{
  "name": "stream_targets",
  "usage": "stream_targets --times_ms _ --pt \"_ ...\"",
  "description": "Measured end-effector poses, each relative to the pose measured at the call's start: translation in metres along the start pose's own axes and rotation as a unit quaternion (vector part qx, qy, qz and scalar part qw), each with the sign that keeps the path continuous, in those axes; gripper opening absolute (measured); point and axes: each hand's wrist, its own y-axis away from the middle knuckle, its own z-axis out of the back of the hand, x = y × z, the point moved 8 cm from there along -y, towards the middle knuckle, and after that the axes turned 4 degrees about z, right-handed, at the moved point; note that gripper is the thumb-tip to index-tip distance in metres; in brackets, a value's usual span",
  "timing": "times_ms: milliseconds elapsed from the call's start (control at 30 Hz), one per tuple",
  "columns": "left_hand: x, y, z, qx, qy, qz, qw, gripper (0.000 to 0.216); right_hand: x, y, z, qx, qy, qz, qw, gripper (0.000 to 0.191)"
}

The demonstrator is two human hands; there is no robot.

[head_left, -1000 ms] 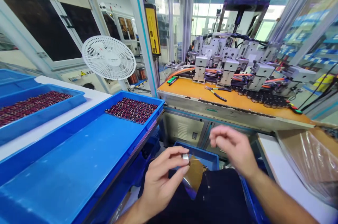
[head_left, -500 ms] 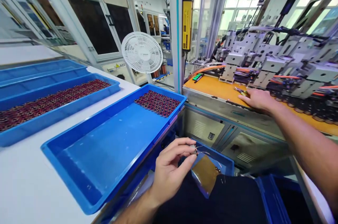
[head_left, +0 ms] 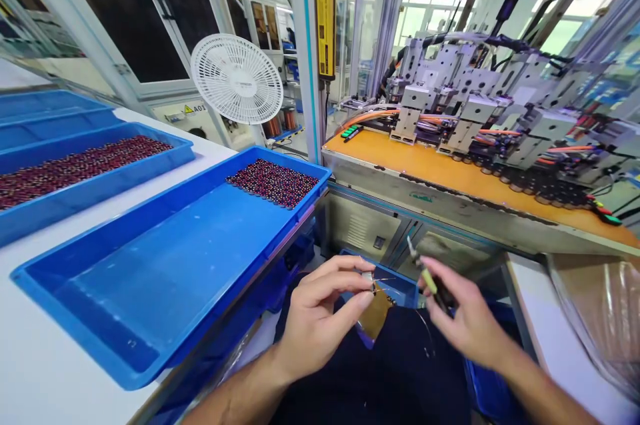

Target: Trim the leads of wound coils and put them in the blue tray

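Observation:
Between the thumb and fingertips of my left hand (head_left: 320, 318) is a small metallic part (head_left: 369, 278) with thin wire leads, which point right. Its exact kind is mostly hidden by my fingers. My right hand (head_left: 463, 315) grips a pair of small pliers or cutters (head_left: 428, 278) with a yellow-green handle, jaws pointing up and left. The tool is a little right of the wire ends and apart from them. Under my hands, a blue bin (head_left: 407, 288) holds a brownish-yellow piece (head_left: 374, 319) and small bits.
A long blue tray (head_left: 165, 278) on the white table has packed dark red parts (head_left: 275, 181) at its far end. Another filled tray (head_left: 90, 188) stands left. A machine (head_left: 470, 105) on an orange bench (head_left: 390, 155) is ahead right. A white fan (head_left: 237, 78) stands behind.
My right hand has come back from the orange bench with the pliers, now near my left hand. My left hand still holds the wired part. The view has shifted right.

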Motion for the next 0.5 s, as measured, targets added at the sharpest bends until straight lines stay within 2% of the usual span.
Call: stream_targets --times_ms 100,200,333,500 --pt "-0.004 0.000 -0.007 0.006 -0.009 -0.004 1.000 0.019 0.025 0.049 -0.033 0.011 -0.124 -0.020 0.992 0.065" --pt "-0.006 0.000 -0.013 0.014 -0.008 -0.004 1.000 0.020 0.037 0.070 -0.042 0.010 -0.145 -0.029 0.989 0.073" --pt "-0.007 0.003 -0.018 0.026 -0.002 -0.007 1.000 0.023 0.049 0.064 -0.035 0.000 -0.150 -0.001 0.989 0.079" --pt "-0.004 0.006 -0.019 0.038 0.004 0.001 0.999 0.026 0.058 0.048 -0.030 -0.018 -0.165 0.029 0.986 0.078"
